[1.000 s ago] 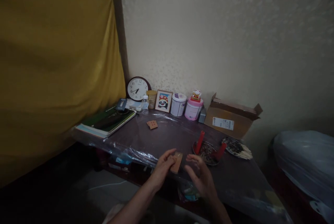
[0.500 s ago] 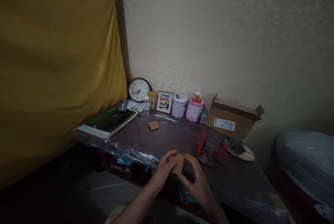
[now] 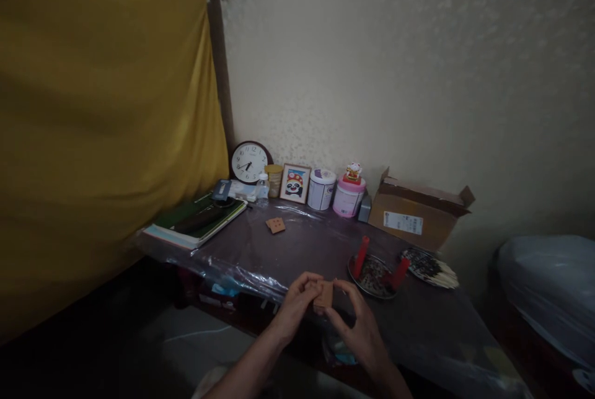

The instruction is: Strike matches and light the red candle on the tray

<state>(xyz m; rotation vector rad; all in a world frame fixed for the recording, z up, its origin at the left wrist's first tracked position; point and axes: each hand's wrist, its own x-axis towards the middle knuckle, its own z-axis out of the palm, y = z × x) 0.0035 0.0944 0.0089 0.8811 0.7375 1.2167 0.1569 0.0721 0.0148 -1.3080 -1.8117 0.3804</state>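
In front of the table's edge, my left hand (image 3: 297,303) is closed around a small brown cardboard box (image 3: 324,295), its thumb lying across the near side. My right hand (image 3: 360,321) curves round the box's right end, thumb below and fingertips above, pinching its edges. What is inside the box cannot be seen. Farther back on the table lie two flat brown squares (image 3: 277,225) with dark dots, one overlapping the other. Just right of my hands is a metal plate (image 3: 372,292) with two red candles (image 3: 361,258), one upright and one leaning, among dark bits.
Another plate (image 3: 413,269) holds blackened bits and pale sticks. An open carton (image 3: 409,201) stands behind it. Along the wall are a clock (image 3: 249,162), a framed panda picture (image 3: 294,183), a white tin (image 3: 321,191) and a pink tin (image 3: 348,199). Books (image 3: 190,232) lie at left.
The small box has turned in my hands, showing a blockier side instead of its flat face. My right fingers have come closer to its edge. The view has shifted slightly.
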